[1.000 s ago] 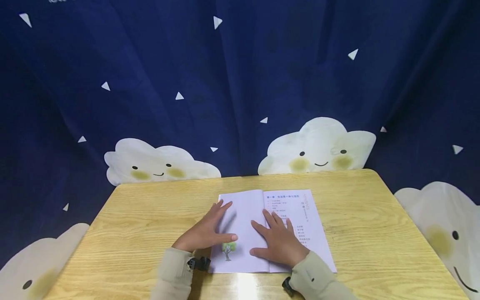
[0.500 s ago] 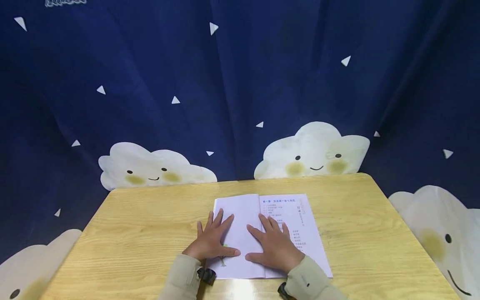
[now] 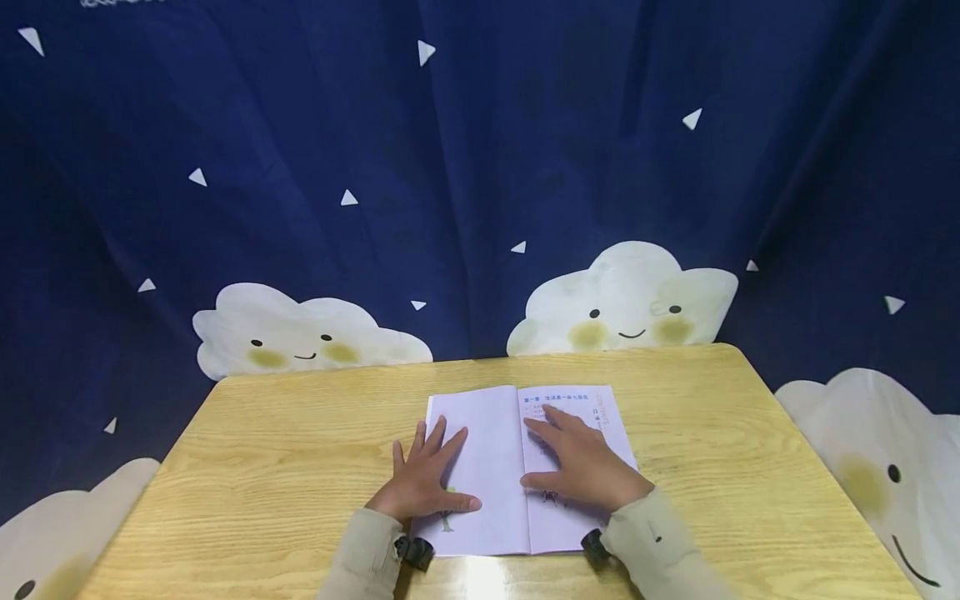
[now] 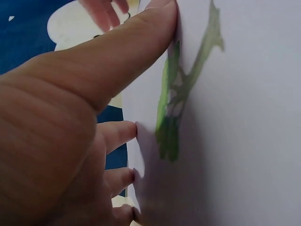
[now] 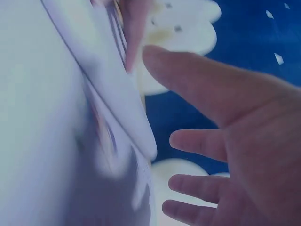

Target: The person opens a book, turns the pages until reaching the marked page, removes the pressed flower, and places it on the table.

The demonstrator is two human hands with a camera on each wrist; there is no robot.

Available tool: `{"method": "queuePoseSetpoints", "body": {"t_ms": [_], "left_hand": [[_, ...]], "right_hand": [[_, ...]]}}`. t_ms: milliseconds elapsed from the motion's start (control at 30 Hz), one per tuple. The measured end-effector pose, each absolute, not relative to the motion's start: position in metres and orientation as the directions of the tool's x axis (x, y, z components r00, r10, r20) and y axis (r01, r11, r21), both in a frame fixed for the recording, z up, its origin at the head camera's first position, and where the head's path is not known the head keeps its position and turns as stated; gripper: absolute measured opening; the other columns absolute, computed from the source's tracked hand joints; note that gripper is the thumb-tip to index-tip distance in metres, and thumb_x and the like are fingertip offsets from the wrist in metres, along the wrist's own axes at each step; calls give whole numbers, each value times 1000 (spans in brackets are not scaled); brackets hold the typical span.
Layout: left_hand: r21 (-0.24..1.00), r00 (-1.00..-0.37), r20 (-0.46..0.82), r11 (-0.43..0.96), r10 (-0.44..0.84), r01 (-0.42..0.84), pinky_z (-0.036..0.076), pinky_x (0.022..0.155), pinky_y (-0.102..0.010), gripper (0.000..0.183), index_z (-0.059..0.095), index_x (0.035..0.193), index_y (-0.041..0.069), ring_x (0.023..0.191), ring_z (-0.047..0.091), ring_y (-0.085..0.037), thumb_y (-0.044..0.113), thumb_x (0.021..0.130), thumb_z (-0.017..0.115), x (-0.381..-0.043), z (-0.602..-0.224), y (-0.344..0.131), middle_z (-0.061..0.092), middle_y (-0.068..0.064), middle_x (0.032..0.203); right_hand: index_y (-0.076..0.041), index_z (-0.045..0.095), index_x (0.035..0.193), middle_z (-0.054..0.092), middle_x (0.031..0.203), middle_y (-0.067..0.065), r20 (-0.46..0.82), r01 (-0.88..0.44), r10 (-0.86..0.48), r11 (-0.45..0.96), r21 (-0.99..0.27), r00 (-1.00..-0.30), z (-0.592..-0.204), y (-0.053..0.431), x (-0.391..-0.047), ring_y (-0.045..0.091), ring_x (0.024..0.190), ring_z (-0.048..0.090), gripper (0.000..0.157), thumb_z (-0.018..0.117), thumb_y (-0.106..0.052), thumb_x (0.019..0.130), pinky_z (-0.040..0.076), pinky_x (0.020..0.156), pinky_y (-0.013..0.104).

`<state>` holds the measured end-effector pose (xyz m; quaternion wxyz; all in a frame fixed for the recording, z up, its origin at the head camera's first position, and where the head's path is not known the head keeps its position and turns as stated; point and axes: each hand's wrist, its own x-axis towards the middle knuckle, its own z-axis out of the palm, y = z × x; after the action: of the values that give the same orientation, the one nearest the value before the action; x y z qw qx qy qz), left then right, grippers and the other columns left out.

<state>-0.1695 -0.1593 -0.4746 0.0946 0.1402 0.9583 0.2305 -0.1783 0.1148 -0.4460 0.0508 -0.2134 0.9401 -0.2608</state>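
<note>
An open book (image 3: 491, 450) lies on the wooden table, its left page blank but for a printed tree (image 4: 181, 94) and its right page carrying lines of text. My left hand (image 3: 423, 483) rests spread on the left page, thumb and fingertips touching the paper in the left wrist view. Over the right page, my right hand (image 3: 585, 462) hovers with fingers extended. In the right wrist view that hand (image 5: 235, 127) stands apart from the paper and holds nothing. It hides part of the text in the head view.
The wooden table (image 3: 300, 442) extends on both sides of the book. Behind it hangs a dark blue curtain (image 3: 480, 167) with white clouds and small triangles. Black straps (image 3: 414, 552) sit at the sleeve cuffs.
My left hand has shifted and settled with its fingers spread on the left page. My right hand has lifted off the fold and moved right over the text page.
</note>
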Motion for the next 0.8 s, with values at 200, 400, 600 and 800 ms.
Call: {"method": "queuePoseSetpoints", "body": {"t_ms": [200, 400, 600, 800], "left_hand": [[482, -940, -122, 847, 319, 225, -8, 105, -72, 107, 31, 152, 22, 145, -4, -44, 65, 66, 76, -169, -476, -160, 9, -15, 161], [502, -939, -125, 837, 320, 218, -9, 105, -72, 107, 31, 152, 21, 144, -5, -44, 65, 66, 77, -165, -476, -163, 9, -16, 161], [501, -938, -129, 838, 321, 218, -8, 105, -73, 106, 31, 152, 21, 144, -5, -44, 65, 66, 76, -165, -476, -162, 9, -16, 161], [486, -940, -119, 844, 320, 226, -8, 105, -72, 106, 30, 153, 22, 145, -5, -43, 65, 66, 76, -168, -473, -162, 8, -15, 161]], "right_hand": [[-15, 41, 147, 23, 156, 22, -6, -306, -363, 796, -521, -932, -445, 147, -189, 47, 141, 20, 93, 75, -59, 73, 17, 108, 68], [-15, 37, 150, 18, 157, 22, -93, -181, -268, 830, -527, -959, -449, 162, -194, 49, 141, 16, 100, 76, -61, 69, 16, 105, 72], [-16, 30, 152, 6, 159, 23, -149, -85, -191, 846, -526, -970, -457, 171, -200, 51, 142, 4, 109, 74, -67, 67, 10, 104, 75], [-16, 29, 153, 5, 159, 23, -122, -94, -181, 854, -512, -976, -464, 177, -207, 52, 141, 0, 115, 72, -73, 64, 6, 105, 74]]}}
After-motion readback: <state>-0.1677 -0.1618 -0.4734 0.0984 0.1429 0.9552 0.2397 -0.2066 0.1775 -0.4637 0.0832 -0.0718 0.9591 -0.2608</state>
